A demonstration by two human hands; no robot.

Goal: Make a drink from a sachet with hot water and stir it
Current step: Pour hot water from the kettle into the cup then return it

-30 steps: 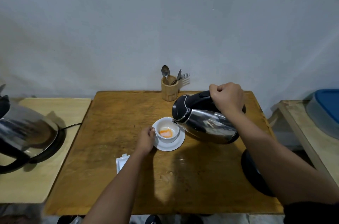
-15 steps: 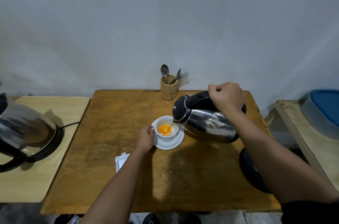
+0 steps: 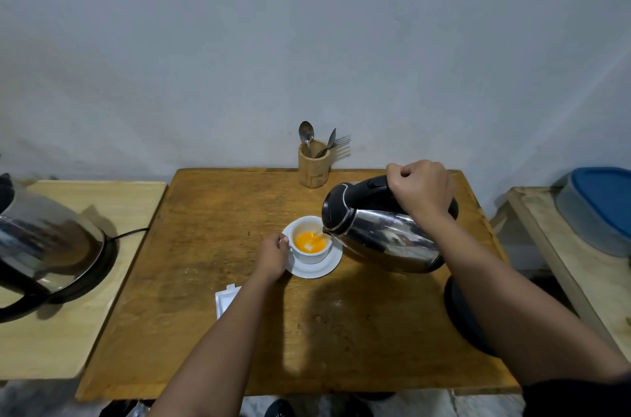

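Observation:
A white cup [image 3: 312,256] stands on a white saucer [image 3: 322,269] in the middle of the wooden table [image 3: 205,245]. Orange liquid fills its bottom. My left hand [image 3: 273,254] grips the cup's left side at the handle. My right hand [image 3: 421,189] is closed on the black handle of a steel kettle [image 3: 386,239]. The kettle is tilted left, its spout over the cup's right rim, and a thin stream of water runs into the cup. A white sachet [image 3: 226,298] lies partly hidden under my left forearm.
A wooden holder [image 3: 313,165] with a spoon [image 3: 306,134] and fork stands at the table's far edge. The kettle's black base [image 3: 459,310] sits at the right edge. A second kettle [image 3: 44,252] is on the left side table. A blue-lidded container [image 3: 601,204] sits far right.
The kettle has tipped a little further and water has run into the cup. The patch of orange powder has become a wider pool of orange liquid. Both hands keep their grip.

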